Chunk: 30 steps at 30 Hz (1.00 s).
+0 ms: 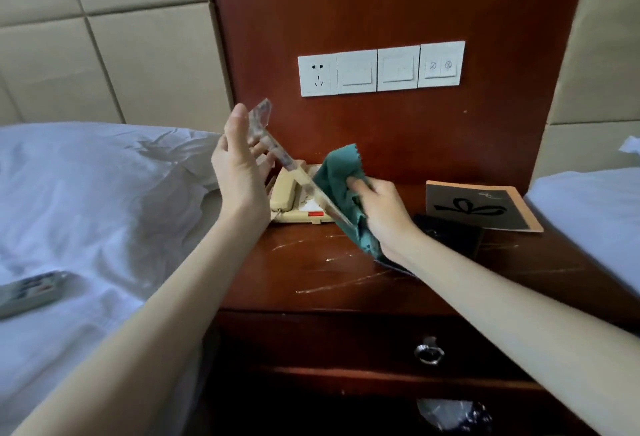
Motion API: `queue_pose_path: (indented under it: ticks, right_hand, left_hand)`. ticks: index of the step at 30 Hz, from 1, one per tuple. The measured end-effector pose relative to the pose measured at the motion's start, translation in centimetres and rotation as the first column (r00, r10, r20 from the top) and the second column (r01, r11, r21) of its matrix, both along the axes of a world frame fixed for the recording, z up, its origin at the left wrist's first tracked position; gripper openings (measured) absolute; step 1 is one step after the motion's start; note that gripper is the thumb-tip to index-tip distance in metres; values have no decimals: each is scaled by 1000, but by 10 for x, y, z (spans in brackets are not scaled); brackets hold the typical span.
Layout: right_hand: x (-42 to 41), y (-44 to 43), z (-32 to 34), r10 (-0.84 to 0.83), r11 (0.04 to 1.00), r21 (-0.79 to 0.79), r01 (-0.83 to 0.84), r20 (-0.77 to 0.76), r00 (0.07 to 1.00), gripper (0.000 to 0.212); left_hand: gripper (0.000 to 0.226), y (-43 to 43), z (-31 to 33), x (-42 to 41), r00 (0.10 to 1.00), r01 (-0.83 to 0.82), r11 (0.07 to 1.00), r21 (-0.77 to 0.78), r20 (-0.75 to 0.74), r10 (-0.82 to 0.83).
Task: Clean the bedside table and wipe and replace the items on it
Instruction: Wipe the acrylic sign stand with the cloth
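A clear acrylic stand (277, 153) is held above the bedside table (329, 273), its long axis slanting from upper left down to lower right. Its upper end is pinched by the left hand (239, 172), fingers loosely extended. A green cloth (337, 172), gripped in the right hand (384, 217), is pressed against the nearer lower end.

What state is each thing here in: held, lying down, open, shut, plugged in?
clear acrylic stand: lifted, tilted, held by the left hand.
green cloth: gripped in the right hand, against the stand.
telephone: on the bedside table, handset on its cradle.
booklet: closed, flat on the table.
drawer: shut.
wall socket: nothing plugged in.
remote: lying on the bed.
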State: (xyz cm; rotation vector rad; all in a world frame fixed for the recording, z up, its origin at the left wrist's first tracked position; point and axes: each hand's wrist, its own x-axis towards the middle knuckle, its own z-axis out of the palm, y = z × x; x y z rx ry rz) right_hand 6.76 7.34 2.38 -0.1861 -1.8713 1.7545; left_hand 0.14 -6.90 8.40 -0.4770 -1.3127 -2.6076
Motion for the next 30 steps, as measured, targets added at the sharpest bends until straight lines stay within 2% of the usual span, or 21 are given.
queue_pose_path:
  ticks: [1, 4, 7, 9, 12, 16, 18, 20, 22, 25, 27, 30]
  right_hand:
    - [-2, -2, 1, -22, 999, -28, 23, 11, 1000, 27]
    - [-9, -9, 1, -66, 994, -85, 70, 53, 996, 26]
    - [-16, -17, -1, -86, 985, -140, 97, 81, 993, 26]
    - [-21, -26, -3, -85, 982, -162, 98, 88, 992, 26]
    - [-30, -46, -6, -73, 977, -196, 90, 94, 993, 29]
    - [-43, -79, -7, -79, 969, -231, 90, 57, 995, 22]
    - [-48, -94, -6, -105, 968, -223, 110, 37, 994, 17]
    - [-51, -107, -4, -109, 973, -199, 115, 39, 993, 22]
    - [-55, -118, -4, -82, 980, -178, 90, 48, 995, 25]
    - [-59, -130, -5, -75, 988, -135, 79, 36, 997, 34]
    - [-61, -136, -7, -112, 989, -96, 114, 30, 993, 39]
    - [-62, -141, -11, -167, 983, -76, 169, 26, 986, 36]
  left_hand:
    - [87, -6, 0, 0, 1000, -9, 999, -32, -28, 8]
    - [56, -30, 5, -1, 985, -123, 965, -234, -145, 91]
    - [68, -55, 10, -6, 954, -255, 893, -371, -245, 171]
    - [70, -73, 12, -7, 916, -371, 807, -458, -322, 239]
    - [74, -106, 16, -12, 849, -518, 631, -578, -442, 291]
    - [87, -147, 13, -20, 763, -645, 367, -670, -585, 273]
    - [94, -167, 6, -26, 709, -703, 162, -692, -666, 233]
    - [97, -187, -3, -32, 661, -732, -73, -677, -732, 165]
    - [99, -209, -10, -39, 675, -697, -247, -674, -732, 94]
    - [102, -244, -19, -48, 776, -573, -421, -703, -630, -5]
    - [101, -263, -24, -53, 836, -494, -500, -711, -547, -48]
    - [97, -283, -26, -60, 895, -403, -526, -748, -444, -55]
